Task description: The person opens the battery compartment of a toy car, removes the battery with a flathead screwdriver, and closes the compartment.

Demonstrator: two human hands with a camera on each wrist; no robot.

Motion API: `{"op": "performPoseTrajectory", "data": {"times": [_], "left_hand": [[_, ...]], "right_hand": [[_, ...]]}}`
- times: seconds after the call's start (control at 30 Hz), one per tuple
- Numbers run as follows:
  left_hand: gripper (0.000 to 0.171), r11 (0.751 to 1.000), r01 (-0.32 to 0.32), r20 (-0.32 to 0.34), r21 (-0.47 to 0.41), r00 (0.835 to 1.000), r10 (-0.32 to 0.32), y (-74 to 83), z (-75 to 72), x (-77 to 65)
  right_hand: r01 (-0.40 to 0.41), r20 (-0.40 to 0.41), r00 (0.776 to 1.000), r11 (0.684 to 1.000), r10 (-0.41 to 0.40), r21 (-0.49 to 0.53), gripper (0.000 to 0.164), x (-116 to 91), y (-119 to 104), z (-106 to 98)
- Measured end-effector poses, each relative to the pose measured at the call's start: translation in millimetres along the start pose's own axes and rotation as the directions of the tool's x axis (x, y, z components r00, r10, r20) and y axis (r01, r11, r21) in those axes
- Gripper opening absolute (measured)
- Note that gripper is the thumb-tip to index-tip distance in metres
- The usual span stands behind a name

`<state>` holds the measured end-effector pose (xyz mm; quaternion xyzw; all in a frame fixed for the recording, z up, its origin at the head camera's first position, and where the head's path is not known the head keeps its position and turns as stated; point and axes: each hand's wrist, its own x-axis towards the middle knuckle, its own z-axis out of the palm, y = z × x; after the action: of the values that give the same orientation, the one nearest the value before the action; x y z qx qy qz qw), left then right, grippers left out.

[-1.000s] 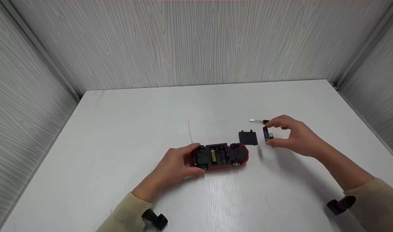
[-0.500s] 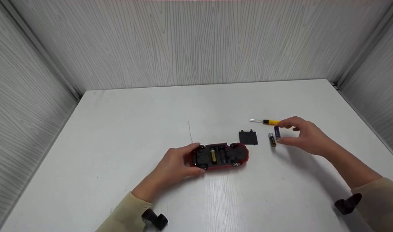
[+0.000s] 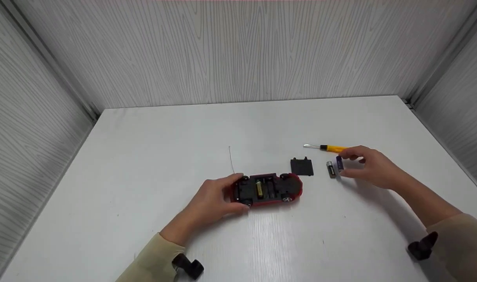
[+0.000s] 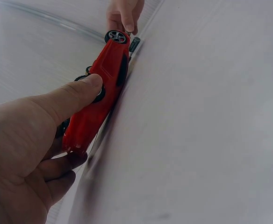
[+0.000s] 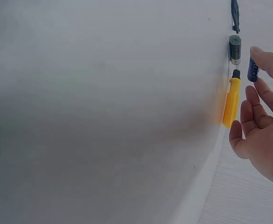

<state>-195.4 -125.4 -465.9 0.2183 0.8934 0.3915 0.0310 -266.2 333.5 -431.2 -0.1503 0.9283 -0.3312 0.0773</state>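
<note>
A red toy car lies wheels up on the white table, its dark underside showing an uncovered battery bay. One gold battery sits in that bay. My left hand grips the car's left end, thumb on the near side and fingers on the far side; the left wrist view shows the thumb beside a wheel. Between thumb and fingertips my right hand pinches a dark blue battery, seen also as a blue battery in the right wrist view. Just left of it lies another battery, dark with a silver end.
A black battery cover rests between the car and the loose battery. Behind the batteries lies a screwdriver with a yellow handle, its tip pointing left. A thin wire antenna extends from the car's left end. A wood-grained panel stands at the back.
My right hand has moved to the right with the blue battery, away from the other loose battery, uncovering more of the screwdriver. The left hand and car have stayed in place.
</note>
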Motion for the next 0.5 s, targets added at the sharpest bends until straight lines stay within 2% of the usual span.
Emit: {"op": "performPoseTrajectory", "data": {"times": [0.5], "left_hand": [[0.086,1.0,-0.001,0.002,-0.007,1.0,0.001,0.7,-0.3,0.4]], "right_hand": [[-0.022,0.033,0.999,0.999,0.023,-0.023,0.053,2.6,4.4,1.7]]}}
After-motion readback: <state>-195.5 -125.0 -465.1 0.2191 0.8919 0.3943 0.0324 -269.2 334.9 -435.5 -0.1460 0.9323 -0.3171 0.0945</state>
